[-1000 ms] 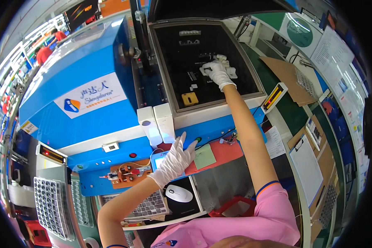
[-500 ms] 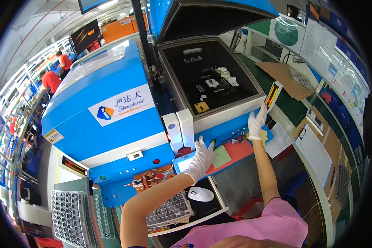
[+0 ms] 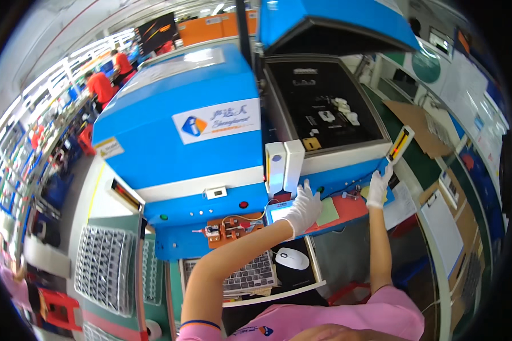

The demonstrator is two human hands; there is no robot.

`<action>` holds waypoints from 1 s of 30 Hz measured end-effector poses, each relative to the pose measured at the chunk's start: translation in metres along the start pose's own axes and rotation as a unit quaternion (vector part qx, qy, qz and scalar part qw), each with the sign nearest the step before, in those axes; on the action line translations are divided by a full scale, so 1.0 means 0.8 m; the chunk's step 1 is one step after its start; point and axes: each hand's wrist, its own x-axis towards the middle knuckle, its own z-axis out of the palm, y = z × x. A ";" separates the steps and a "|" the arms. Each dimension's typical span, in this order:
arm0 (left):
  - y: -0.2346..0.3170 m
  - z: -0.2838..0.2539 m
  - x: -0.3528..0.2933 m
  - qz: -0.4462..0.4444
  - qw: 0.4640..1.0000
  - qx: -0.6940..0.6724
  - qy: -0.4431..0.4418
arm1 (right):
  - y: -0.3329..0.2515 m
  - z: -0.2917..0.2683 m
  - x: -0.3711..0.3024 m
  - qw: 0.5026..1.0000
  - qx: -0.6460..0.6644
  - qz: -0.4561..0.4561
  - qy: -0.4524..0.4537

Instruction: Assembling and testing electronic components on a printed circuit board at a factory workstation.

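Head view: the step in hand looks like working the blue panel [image 3: 338,171]; the next move seems to call for fingers clear of the raised lid [image 3: 341,38]. Left hand [image 3: 305,210], fingers spread, shows nothing held, beside the green button [image 3: 320,189]. Right hand [image 3: 378,188], fingers loosely extended, seems empty; contact unclear. White parts [image 3: 326,116] lie inside the box [image 3: 350,157].

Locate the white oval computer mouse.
In the head view, the mouse lies low, slightly right of centre, on a black mat, right of the dark-keyed keyboard and below the white-gloved left hand.
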 end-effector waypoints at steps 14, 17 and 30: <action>-0.095 -0.169 -0.420 -0.393 0.646 -0.589 0.285 | -0.242 0.091 -0.276 0.571 -0.017 -0.588 -0.573; -0.118 -0.215 -0.511 -0.557 0.651 -0.411 0.311 | -0.241 0.125 -0.292 0.532 0.011 -0.553 -0.641; -0.077 -0.164 -0.648 -0.835 0.540 -0.092 0.050 | -0.221 0.135 -0.305 0.588 0.045 -0.520 -0.618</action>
